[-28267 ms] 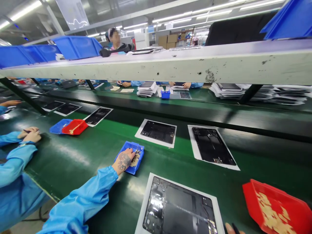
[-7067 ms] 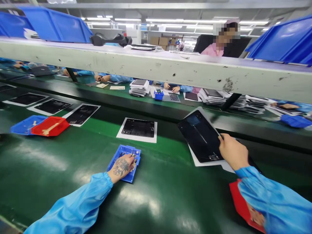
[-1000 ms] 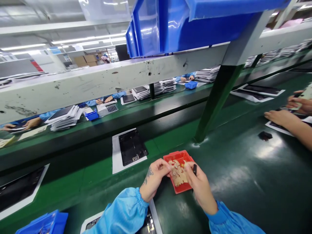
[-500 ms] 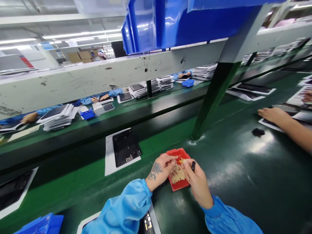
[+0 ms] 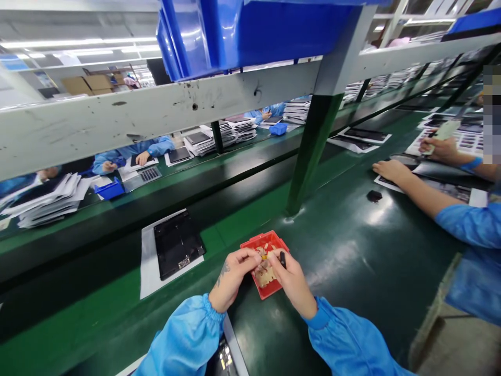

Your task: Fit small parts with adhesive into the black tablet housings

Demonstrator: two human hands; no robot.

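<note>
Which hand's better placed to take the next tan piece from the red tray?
Left, probably: the left hand reaches over the tan pieces in the red tray, while the right hand is occupied holding a small black tool.

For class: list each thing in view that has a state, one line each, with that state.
Left hand: fingers closed together over the tray.
Right hand: holding a small black tool.
Red plastic tray: filled with gold-coloured scraps.
Black tablet back panel: lying flat on a white sheet.

The person is wearing shiny light-blue smock sleeves [image 5: 180, 339] with gathered elastic cuffs [image 5: 211, 308], and a dark tattoo [image 5: 223, 272] is showing on the left hand [image 5: 233, 274]
</note>
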